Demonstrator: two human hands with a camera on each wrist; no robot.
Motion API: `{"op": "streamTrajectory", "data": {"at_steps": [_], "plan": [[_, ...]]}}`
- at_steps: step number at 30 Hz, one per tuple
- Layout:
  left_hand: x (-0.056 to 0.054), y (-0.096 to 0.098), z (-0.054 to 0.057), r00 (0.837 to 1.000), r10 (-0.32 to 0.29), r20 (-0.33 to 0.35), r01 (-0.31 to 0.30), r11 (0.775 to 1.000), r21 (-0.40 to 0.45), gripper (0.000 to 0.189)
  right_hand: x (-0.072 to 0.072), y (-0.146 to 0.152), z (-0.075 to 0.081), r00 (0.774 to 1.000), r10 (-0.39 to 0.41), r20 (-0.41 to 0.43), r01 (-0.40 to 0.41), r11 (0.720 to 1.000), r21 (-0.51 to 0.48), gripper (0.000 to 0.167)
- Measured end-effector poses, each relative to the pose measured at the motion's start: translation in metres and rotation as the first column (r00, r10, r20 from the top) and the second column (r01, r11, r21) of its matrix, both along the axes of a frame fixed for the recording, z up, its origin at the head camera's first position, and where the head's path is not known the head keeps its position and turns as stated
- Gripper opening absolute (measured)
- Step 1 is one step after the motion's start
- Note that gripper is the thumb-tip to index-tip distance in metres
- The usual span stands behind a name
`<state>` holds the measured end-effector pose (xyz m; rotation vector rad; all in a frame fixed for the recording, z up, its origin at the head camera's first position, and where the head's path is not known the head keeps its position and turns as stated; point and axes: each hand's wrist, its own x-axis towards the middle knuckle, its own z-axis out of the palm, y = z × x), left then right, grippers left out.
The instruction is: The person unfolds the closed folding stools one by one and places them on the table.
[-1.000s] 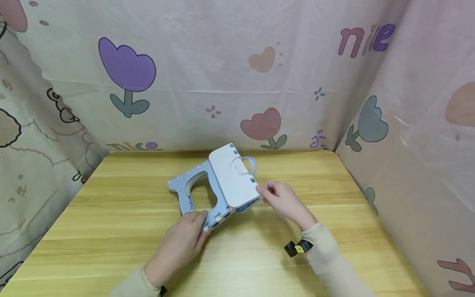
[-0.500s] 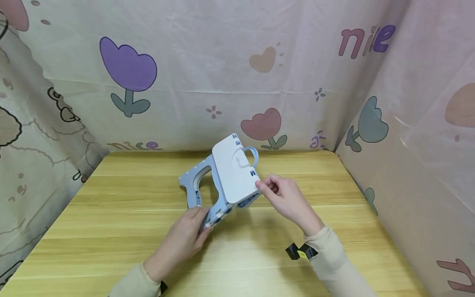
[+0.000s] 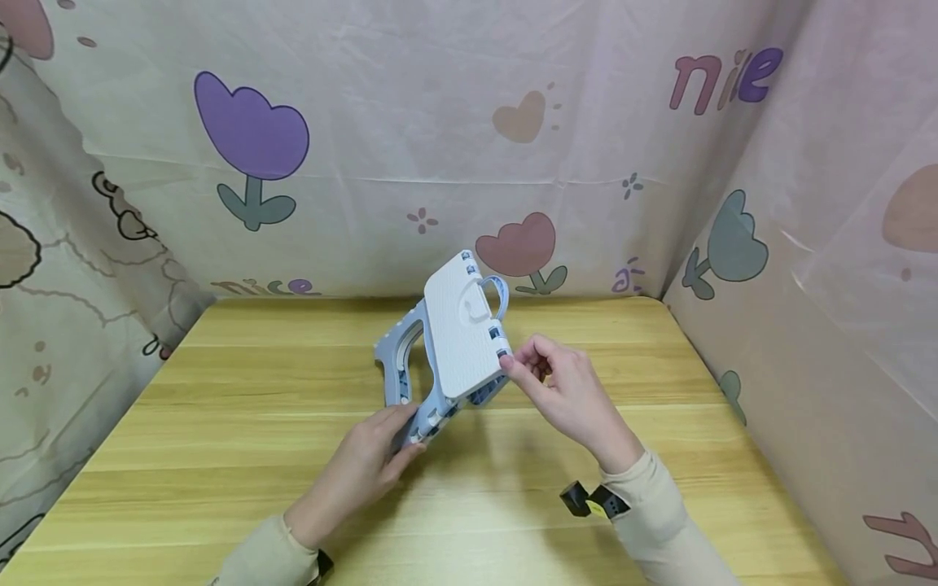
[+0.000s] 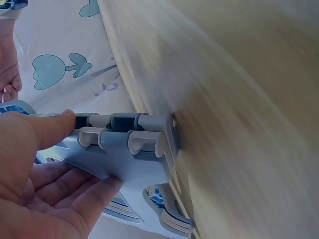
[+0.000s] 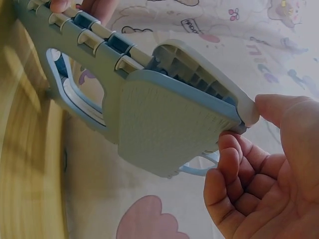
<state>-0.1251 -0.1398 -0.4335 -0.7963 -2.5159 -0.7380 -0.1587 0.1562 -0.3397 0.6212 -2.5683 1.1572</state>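
A folded plastic step stool (image 3: 463,338), white on its top panel and pale blue on the legs, is held tilted over the wooden table. My left hand (image 3: 362,452) grips its lower hinged leg end, thumb on one face and fingers on the other, as the left wrist view shows. With thumb and curled fingers, my right hand (image 3: 564,395) pinches the corner of the seat panels. A small blue carry handle (image 3: 498,297) loops out from the panel's edge. Two seat panels lie slightly apart in the right wrist view, with a ribbed inside (image 5: 199,74) showing between them.
The light wooden table (image 3: 220,423) spreads around the stool. A patterned curtain (image 3: 381,106) with flowers and hearts hangs along the back and both sides. On the right wrist sits a black camera (image 3: 579,498).
The stool has tipped more upright and shifted a little to the right, its leg end lifting off to the right. My right hand has risen slightly with the panel corner; both grips stay.
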Motion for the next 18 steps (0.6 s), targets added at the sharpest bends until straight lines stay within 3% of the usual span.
{"op": "streamTrajectory", "data": {"at_steps": [14,18], "plan": [[0.001,0.002,-0.002,1.000,-0.025,-0.013,0.026,0.998,0.057,0.056,0.008,-0.007,0.012,0.998,0.020,-0.056,-0.022,0.999,-0.028,0.015],[0.003,0.004,-0.001,0.999,-0.030,0.013,0.030,0.998,0.057,0.057,0.010,-0.009,0.015,0.996,0.027,-0.080,-0.030,0.999,-0.031,0.014]]}}
